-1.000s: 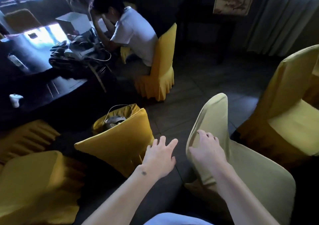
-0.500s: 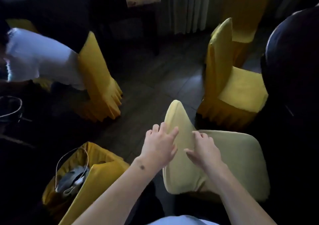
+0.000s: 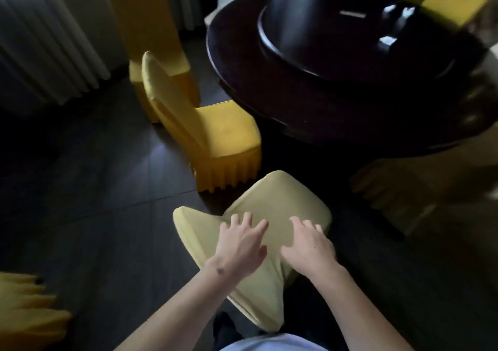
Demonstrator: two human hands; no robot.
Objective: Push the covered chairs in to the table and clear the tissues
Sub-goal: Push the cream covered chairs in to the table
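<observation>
View swung to table [image 3: 269,86]; two hands [image 3: 275,248] on pale chair [image 3: 280,197].

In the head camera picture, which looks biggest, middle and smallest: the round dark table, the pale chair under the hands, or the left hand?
1. Round dark table
2. Pale chair, though it's nearer the camera
3. Left hand

Right of the round dark wooden table [image 3: 269,89], a motion-blurred yellow fabric-covered chair [image 3: 420,183] runs off the frame's edge.
</observation>
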